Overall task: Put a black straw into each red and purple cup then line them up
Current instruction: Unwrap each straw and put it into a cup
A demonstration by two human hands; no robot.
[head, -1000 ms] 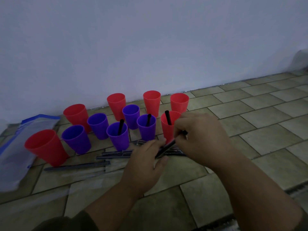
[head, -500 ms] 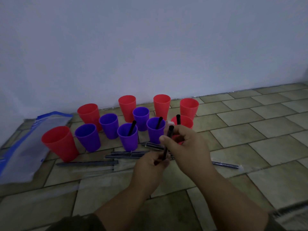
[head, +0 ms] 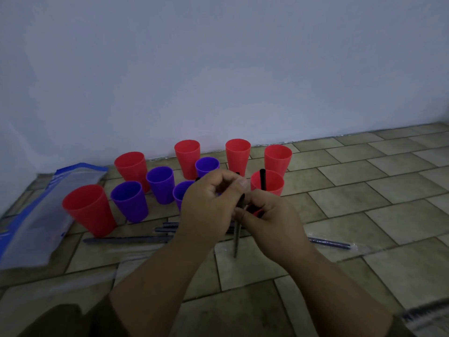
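Several red and purple cups stand on the tiled floor by the wall. A red cup (head: 267, 182) at the right front holds a black straw (head: 262, 178). My left hand (head: 209, 205) and my right hand (head: 269, 217) meet in front of the cups, both pinching one black straw (head: 236, 237) that hangs down in a clear wrapper. My hands hide two purple cups behind them. The nearest red cup (head: 88, 209) and a purple cup (head: 130, 200) at the left are empty.
Wrapped straws (head: 128, 239) lie on the floor in front of the cups, and one more wrapped straw (head: 330, 243) lies to the right. A blue-edged plastic bag (head: 46, 210) rests at the left. The white wall (head: 218, 69) rises right behind the cups.
My hands have lifted the straw off the floor and brought it upright; my left hand has risen to grip near its top, covering the purple cups with straws.
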